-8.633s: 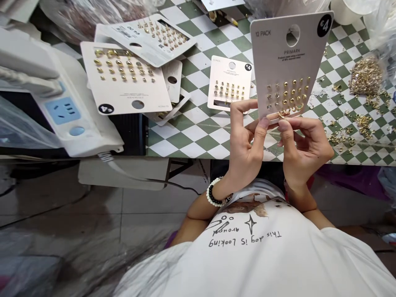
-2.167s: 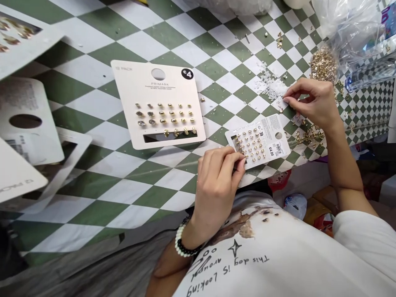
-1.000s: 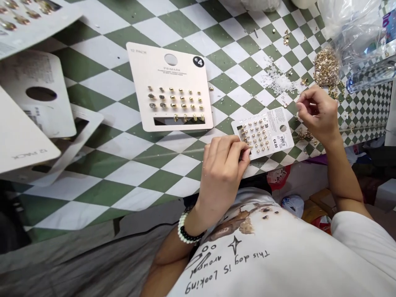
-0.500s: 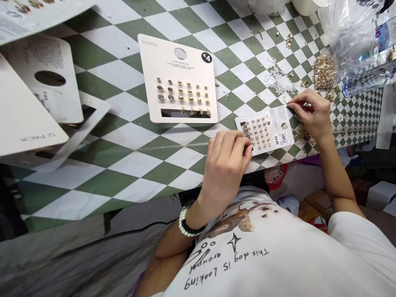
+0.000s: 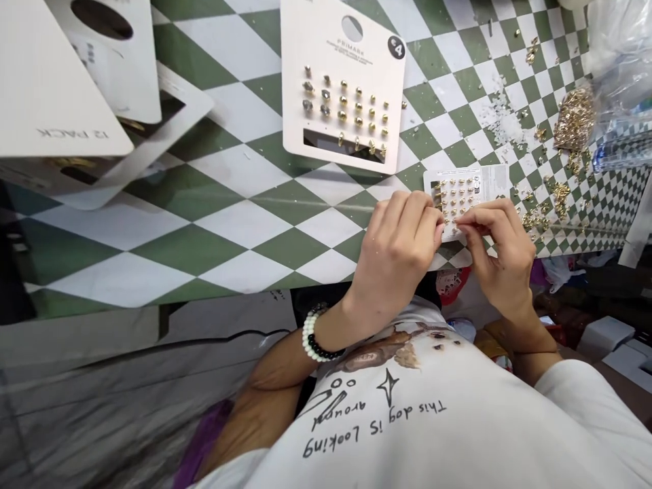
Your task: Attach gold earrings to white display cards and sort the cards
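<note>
A small white earring card (image 5: pixel 486 182) lies on the table edge, its back up and rows of gold earring backs showing. My left hand (image 5: pixel 397 244), with a black-and-white bead bracelet (image 5: pixel 316 336) at its wrist, is closed in a pinch on the card's near left corner. Over the card's near part my right hand (image 5: pixel 499 251) is closed too, thumb and forefinger together close to the last row. Whatever those fingertips hold is too small to make out. A larger Primark card (image 5: pixel 367 58) with gold and dark stud earrings lies to the left of the small one.
Loose gold earring backs (image 5: pixel 560 197) are scattered at the right, near a clear bag of gold pieces (image 5: pixel 575 119). Small white translucent bits (image 5: pixel 504 122) form a pile behind the small card. More packaging cards (image 5: pixel 56 88) overlap at the far left of the checkered table (image 5: pixel 244 217).
My right hand has come left from the scattered pieces onto the small card, beside my left hand. The view has shifted, so the table things appear elsewhere in it.
</note>
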`<state>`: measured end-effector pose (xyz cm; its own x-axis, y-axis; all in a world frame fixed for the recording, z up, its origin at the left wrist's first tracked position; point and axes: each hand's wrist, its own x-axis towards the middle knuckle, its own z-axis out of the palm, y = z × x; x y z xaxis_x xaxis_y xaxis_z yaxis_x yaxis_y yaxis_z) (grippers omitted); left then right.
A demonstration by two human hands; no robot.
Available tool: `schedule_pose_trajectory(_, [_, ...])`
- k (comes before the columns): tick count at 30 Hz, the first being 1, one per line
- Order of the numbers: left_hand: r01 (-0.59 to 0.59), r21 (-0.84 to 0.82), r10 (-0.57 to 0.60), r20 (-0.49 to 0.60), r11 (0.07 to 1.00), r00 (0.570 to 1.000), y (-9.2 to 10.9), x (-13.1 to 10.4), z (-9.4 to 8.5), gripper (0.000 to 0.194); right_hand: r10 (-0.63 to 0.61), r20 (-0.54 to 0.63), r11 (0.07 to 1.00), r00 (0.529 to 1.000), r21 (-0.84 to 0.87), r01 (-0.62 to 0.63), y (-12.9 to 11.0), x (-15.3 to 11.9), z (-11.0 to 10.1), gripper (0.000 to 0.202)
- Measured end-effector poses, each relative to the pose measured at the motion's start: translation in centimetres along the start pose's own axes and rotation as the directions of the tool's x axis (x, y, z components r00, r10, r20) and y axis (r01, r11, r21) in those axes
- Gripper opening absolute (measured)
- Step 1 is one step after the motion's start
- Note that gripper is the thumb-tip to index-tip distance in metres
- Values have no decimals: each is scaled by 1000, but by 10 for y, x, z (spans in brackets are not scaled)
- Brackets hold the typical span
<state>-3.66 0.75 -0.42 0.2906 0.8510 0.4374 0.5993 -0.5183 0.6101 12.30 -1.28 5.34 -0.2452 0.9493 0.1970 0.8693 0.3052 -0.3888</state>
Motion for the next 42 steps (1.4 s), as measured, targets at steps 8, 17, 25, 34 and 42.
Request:
schedule_pose_trajectory(8, [-7,-18,6,-22,1000,1000,1,0,0,16,82,-34,996,996,32,-81,1,1,4,14])
schedule_pose_trajectory(17, [32,36,-31,-38,999,999,4,0,3,24,78,-21,997,997,-15,-79,2,0,3,13])
schedule_pose_trajectory(25, [15,65,-12,-46,998,999,4,2,1,23,58,-12,996,998,-60,-59,2,-1,3,12])
schedule_pose_trajectory(34, [-2,40,3,-27,999,1000,4,1,-2,21,11,139,988,990,-156,11,-4,8,-7,12])
schedule_pose_trajectory(42, [-10,51,14,-70,999,997,4,2,0,17,19,160,999,987,33,-24,1,17,-20,10])
